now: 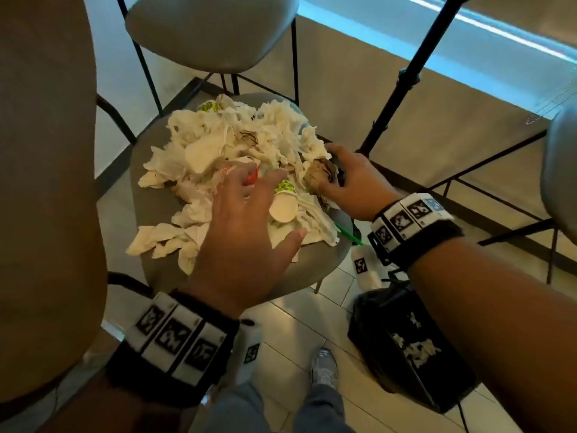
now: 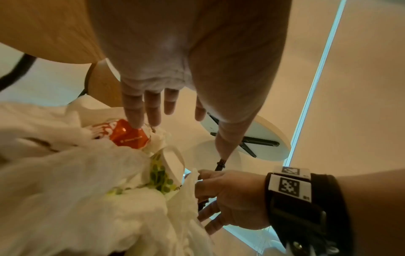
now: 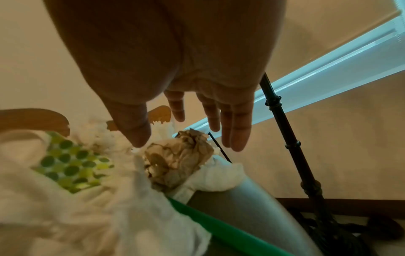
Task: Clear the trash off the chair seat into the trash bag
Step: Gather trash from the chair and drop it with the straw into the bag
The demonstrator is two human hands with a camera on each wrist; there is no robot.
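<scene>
A grey chair seat (image 1: 312, 264) holds a heap of white napkins (image 1: 274, 135), paper cups and wrappers. My left hand (image 1: 259, 195) is spread over the middle of the heap, and its fingertips (image 2: 136, 124) touch an orange wrapper (image 2: 128, 136) next to a green-dotted cup (image 1: 284, 198). My right hand (image 1: 337, 170) lies at the heap's right edge with straight fingers (image 3: 238, 138) around a brown crumpled paper wad (image 3: 177, 164), its thumb touching the napkins beside it. A green straw (image 1: 348, 234) sticks out over the seat's edge. The black trash bag (image 1: 406, 348) stands on the floor at the lower right.
A second grey chair (image 1: 212, 29) stands behind the seat and a third (image 1: 562, 170) at the far right. A black tripod pole (image 1: 402, 79) rises close to my right hand. A wooden surface (image 1: 46, 182) fills the left. My shoe (image 1: 324, 367) is on the tiled floor.
</scene>
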